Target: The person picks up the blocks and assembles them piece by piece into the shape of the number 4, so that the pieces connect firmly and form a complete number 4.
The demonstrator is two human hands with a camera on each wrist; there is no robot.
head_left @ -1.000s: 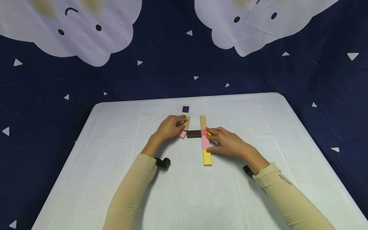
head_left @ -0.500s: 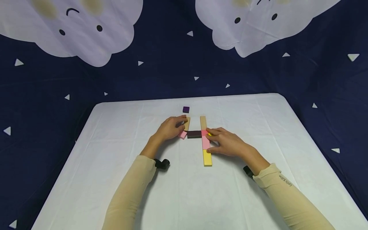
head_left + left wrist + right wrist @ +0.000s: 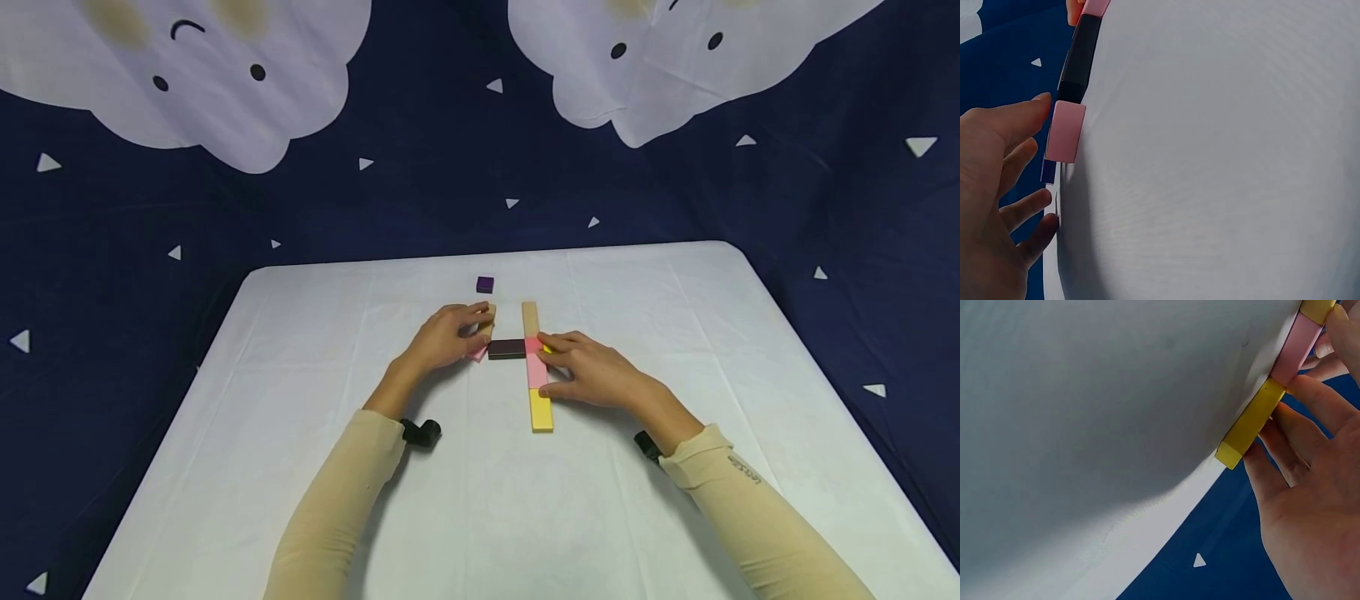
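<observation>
In the head view my left hand [image 3: 447, 336] bends over a tan block [image 3: 487, 328], fingers at its far end and thumb by its near end. A small pink block [image 3: 477, 355] sits partly under the thumb, tilted beside a black block [image 3: 507, 349]. The black block reaches right to a straight row: tan [image 3: 530, 318], red-pink [image 3: 532, 345], light pink [image 3: 536, 372] and yellow [image 3: 541, 412] blocks. My right hand [image 3: 592, 371] rests its fingertips along that row's right side. Another yellow block [image 3: 1254, 419] juts out under those fingers.
A small purple block [image 3: 485, 285] lies alone beyond the left hand. The white cloth-covered table [image 3: 480, 517] has rounded far corners, with a dark blue curtain [image 3: 450, 208] printed with clouds behind it.
My left thumb has slid slightly toward the black block and now covers more of the small pink block. The right hand and its row stay in place.
</observation>
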